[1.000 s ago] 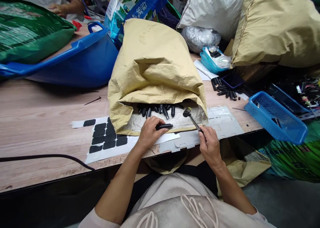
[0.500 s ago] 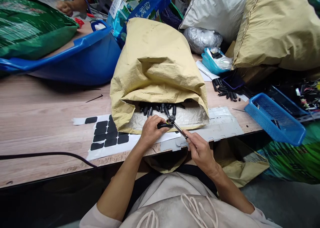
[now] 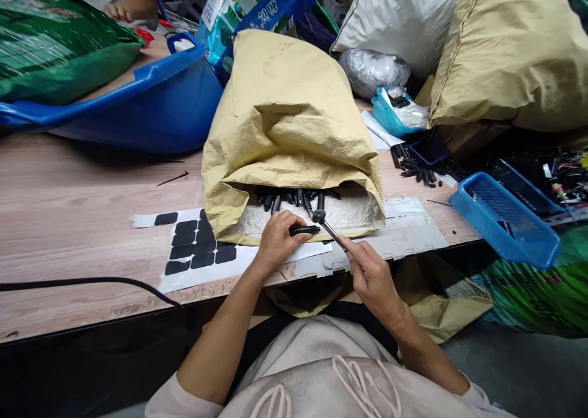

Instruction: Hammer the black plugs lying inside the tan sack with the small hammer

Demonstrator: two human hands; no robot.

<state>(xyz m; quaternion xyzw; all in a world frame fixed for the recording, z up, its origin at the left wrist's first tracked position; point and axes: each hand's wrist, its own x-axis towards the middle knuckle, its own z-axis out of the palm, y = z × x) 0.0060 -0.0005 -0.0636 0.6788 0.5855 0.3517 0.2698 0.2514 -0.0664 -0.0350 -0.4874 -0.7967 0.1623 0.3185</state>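
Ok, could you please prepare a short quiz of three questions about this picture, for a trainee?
1. Which hand grips the hammer?
2. True or false: the middle sack is open at its near end.
3. Fill in: the thick cable enters from the picture's ____ edge.

Key:
1. The right hand.
2. True.
3. Left.

Left hand (image 3: 278,235) pinching, right hand (image 3: 373,275) gripping
The left forearm (image 3: 224,332) and right forearm (image 3: 423,343) slant inward and forward. The left thumb (image 3: 301,238) points rightward; the right hand lies lower in view, curled, its index finger (image 3: 353,246) stretched forward and to the left.
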